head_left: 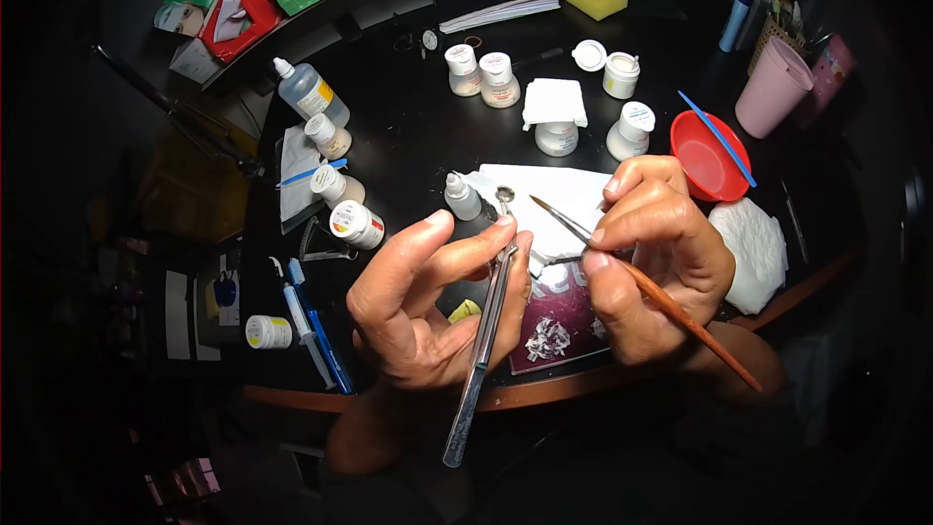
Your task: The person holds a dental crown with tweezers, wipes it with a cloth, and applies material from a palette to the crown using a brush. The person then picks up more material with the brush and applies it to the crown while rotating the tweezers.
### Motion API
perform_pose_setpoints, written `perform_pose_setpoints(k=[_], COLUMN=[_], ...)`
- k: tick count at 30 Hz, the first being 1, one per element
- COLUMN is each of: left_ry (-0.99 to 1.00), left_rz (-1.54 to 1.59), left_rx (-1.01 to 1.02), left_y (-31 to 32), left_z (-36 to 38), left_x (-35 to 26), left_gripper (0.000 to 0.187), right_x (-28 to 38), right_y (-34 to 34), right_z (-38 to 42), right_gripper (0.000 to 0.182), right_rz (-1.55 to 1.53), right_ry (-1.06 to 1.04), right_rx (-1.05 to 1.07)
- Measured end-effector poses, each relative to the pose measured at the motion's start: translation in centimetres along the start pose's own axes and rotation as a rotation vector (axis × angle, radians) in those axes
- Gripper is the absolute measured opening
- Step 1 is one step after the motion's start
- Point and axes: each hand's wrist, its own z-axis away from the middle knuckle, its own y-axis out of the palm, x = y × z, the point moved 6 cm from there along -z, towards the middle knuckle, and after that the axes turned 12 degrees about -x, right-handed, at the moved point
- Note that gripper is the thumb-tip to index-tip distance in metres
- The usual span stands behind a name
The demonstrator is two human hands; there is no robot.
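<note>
My left hand (428, 301) is closed around metal tweezers (478, 369), whose long handle points down toward me. At their upper tips sits a small, dark, ring-like metal piece (504, 194), perhaps a dental crown. In my right hand (656, 253), pinched between thumb and fingers, is a fine paintbrush (680, 314) with a brown wooden handle. Its dark pointed tip lies just right of the metal piece, apart from it. Beneath both hands are white tissue paper (583, 192) and a maroon printed sheet (583, 297) with crumpled shiny scraps (548, 340) on it.
A dropper bottle (463, 196) stands left of the tissue. Several powder jars (499, 83) are farther back, one under folded tissue (555, 102). At right are a red bowl (711, 185), a blue stick (717, 138) across it, and a crumpled tissue (750, 253). Syringe (309, 340) and toothbrush (321, 331) lie left.
</note>
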Motion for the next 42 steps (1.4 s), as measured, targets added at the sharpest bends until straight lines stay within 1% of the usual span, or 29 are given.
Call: perform_pose_setpoints(k=[2, 5, 8, 20, 23, 27, 28, 29, 31, 35, 36, 39, 40, 41, 42], left_ry=[0.002, 0.048, 0.079, 0.165, 0.115, -0.077, -0.094, -0.112, -0.103, -0.075, -0.062, 0.0, 0.016, 0.028, 0.04], left_rz=[-0.021, -0.039, 0.025, -0.043, -0.051, -0.001, -0.029, -0.057, -0.103, -0.14, -0.135, -0.078, -0.046, -0.036, -0.026], left_rx=[0.005, 0.024, 0.019, 0.048, 0.067, 0.069, 0.059, 0.05, 0.05, 0.054, 0.056, 0.062, 0.071, 0.074, 0.076], left_y=[0.1, 0.0, 0.0, 0.0, 0.0, 0.0, -0.1, -0.2, -0.2, -0.2, -0.2, 0.0, 0.0, 0.0, 0.0], left_z=[0.2, -0.4, 0.1, 0.2, -0.3, 0.1, 0.0, -0.1, -0.2, -0.4, -0.5, -0.3, -0.3, -0.3, -0.3], left_x=[-0.1, -1.0, -0.1, -0.2, -0.5, 0.5, 0.7, 0.9, 0.6, 0.2, 0.1, 0.2, 0.2, 0.1, 0.0], left_gripper=[0.077, 0.072, 0.07, 0.069, 0.071, 0.079, 0.081, 0.083, 0.083, 0.081, 0.081, 0.08, 0.08, 0.079, 0.079], right_x=[0.0, 0.4, 1.1, 1.4, 1.6, 2.5, 2.4, 2.8, 2.7, 2.9, 2.8, 2.8, 2.9, 2.9, 2.7], right_y=[0.2, 0.4, 0.4, 0.7, 0.4, -0.7, -0.8, -0.8, -0.1, 0.5, 0.2, -0.5, -0.4, -0.3, -0.1], right_z=[0.0, -0.1, -0.3, -0.1, -0.1, -0.1, 0.5, 0.5, 1.3, 1.4, 1.4, 0.9, 0.5, 0.1, 0.0], right_gripper=[0.012, 0.013, 0.017, 0.021, 0.022, 0.024, 0.023, 0.016, 0.016, 0.013, 0.014, 0.017, 0.019, 0.021, 0.022], right_rz=[0.034, 0.068, 0.124, 0.209, 0.184, 0.067, -0.008, -0.051, -0.127, -0.128, -0.128, -0.03, 0.081, 0.168, 0.198], right_ry=[-0.026, -0.057, -0.084, -0.102, -0.09, -0.146, -0.166, -0.147, -0.191, -0.219, -0.214, -0.186, -0.185, -0.178, -0.179], right_rx=[0.035, 0.079, 0.115, 0.113, 0.117, 0.109, 0.1, 0.148, 0.124, 0.221, 0.205, 0.094, 0.076, 0.107, 0.101])
